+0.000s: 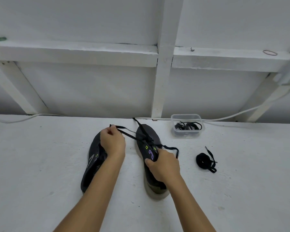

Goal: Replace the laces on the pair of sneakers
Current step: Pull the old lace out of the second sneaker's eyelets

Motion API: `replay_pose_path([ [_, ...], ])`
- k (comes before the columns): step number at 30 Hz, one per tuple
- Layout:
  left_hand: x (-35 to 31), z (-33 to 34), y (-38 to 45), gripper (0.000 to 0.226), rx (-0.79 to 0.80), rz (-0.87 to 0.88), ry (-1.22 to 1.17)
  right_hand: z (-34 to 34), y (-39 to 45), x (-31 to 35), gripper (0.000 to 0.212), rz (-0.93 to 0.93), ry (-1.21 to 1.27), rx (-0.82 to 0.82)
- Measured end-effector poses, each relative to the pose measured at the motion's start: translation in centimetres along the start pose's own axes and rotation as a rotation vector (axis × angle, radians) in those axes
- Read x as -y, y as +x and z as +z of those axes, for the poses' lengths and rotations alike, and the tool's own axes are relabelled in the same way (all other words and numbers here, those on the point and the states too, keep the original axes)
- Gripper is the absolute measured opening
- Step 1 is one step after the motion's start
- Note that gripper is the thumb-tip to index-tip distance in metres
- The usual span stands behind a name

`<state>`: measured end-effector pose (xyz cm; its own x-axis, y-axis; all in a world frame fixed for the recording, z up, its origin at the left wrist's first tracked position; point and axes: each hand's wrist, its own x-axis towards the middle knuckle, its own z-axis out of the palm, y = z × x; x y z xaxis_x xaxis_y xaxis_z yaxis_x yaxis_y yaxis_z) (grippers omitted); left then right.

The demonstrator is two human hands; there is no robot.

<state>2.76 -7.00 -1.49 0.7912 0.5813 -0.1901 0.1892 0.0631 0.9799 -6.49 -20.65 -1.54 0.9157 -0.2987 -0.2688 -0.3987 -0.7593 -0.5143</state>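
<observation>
Two dark sneakers lie on the white surface, toes pointing away. The left hand (111, 142), over the left sneaker (90, 164), pinches a black lace (129, 135). The right hand (162, 164) grips the right sneaker (146, 134). One coiled lace (204, 160) lies beside, one tub (187, 125) behind.

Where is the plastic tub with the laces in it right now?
The plastic tub sits at the table's far edge, right of centre, just beyond the right sneaker's toe.

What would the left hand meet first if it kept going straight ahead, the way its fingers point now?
Probably nothing: beyond the left hand, pinching the black lace, only bare white surface shows up to the wall, though depth is unclear.
</observation>
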Motion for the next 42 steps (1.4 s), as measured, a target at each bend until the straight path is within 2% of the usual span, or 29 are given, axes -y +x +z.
replay_pose_path([
  [1, -0.1, -0.3, 0.0, 0.022, 0.054, -0.052, -0.001, 0.0, 0.0, 0.1, 0.039, 0.001, 0.003, 0.001],
  [3, 0.8, -0.6, -0.7, 0.029, 0.286, -0.099, 0.175, 0.1, 0.1, 0.1, 0.038, 0.004, -0.001, 0.004],
  [5, 1.8, -0.8, -2.0, 0.032, 0.511, -0.097, 0.343, 0.0, 0.2, 0.2, 0.038, 0.002, -0.016, 0.005],
  [6, 2.4, -0.8, -2.4, 0.029, 0.574, -0.064, 0.382, 0.0, 0.2, 0.2, 0.038, -0.002, -0.024, 0.002],
  [10, 3.3, 0.0, -2.8, 0.009, 0.575, 0.219, 0.528, 0.0, 0.1, 0.2, 0.037, -0.019, -0.037, -0.007],
  [12, 2.4, 0.0, -2.5, 0.004, 0.555, 0.268, 0.524, -0.1, 0.0, 0.1, 0.037, -0.014, -0.025, -0.005],
  [15, -0.2, -0.9, -0.3, 0.021, 0.210, 0.268, 0.275, 0.0, 0.0, 0.0, 0.037, -0.005, -0.009, 0.007],
  [16, -0.9, -1.3, 0.7, 0.019, 0.156, 0.291, 0.271, 0.0, 0.1, 0.0, 0.037, 0.000, -0.009, 0.011],
  [17, -1.4, -1.6, 1.5, 0.012, 0.174, 0.319, 0.356, 0.0, 0.1, 0.1, 0.038, 0.005, -0.014, 0.016],
  [18, -1.6, -1.9, 2.0, 0.004, 0.261, 0.328, 0.502, 0.0, 0.1, 0.2, 0.039, 0.007, -0.020, 0.019],
  [21, -0.8, -2.2, 1.5, 0.059, 0.527, 0.290, 0.929, -0.1, 0.3, 0.3, 0.038, 0.001, -0.040, 0.022],
  [23, 0.2, -2.2, 0.0, 0.065, 0.535, 0.360, 0.983, -0.1, 0.2, 0.2, 0.037, -0.002, -0.044, 0.013],
  [25, 1.3, -2.1, -1.4, 0.045, 0.461, 0.438, 0.870, -0.1, 0.2, 0.2, 0.037, -0.006, -0.046, 0.003],
  [27, 2.0, -1.7, -2.4, 0.023, 0.449, 0.395, 0.699, -0.1, 0.1, 0.3, 0.036, -0.010, -0.049, -0.002],
  [30, 2.4, -0.6, -3.4, 0.021, 0.537, 0.266, 0.592, -0.2, 0.0, 0.3, 0.035, -0.018, -0.059, -0.002],
  [35, 2.6, 0.7, -3.4, 0.009, 0.469, 0.257, 0.507, -0.3, 0.0, 0.4, 0.037, -0.017, -0.050, -0.003],
  [36, 2.3, 0.7, -3.1, 0.008, 0.409, 0.251, 0.453, -0.3, 0.0, 0.3, 0.037, -0.015, -0.047, -0.004],
  [39, 0.6, -0.2, -0.6, 0.011, 0.026, 0.194, 0.217, -0.2, -0.1, 0.1, 0.036, -0.001, -0.028, -0.010],
  [40, 0.0, -0.6, 0.3, 0.011, -0.044, 0.148, 0.137, -0.2, -0.2, 0.2, 0.037, 0.005, -0.025, -0.008],
  [42, -0.6, -1.2, 1.0, 0.014, 0.008, 0.042, 0.070, -0.1, -0.1, 0.3, 0.038, 0.011, -0.033, -0.005],
])
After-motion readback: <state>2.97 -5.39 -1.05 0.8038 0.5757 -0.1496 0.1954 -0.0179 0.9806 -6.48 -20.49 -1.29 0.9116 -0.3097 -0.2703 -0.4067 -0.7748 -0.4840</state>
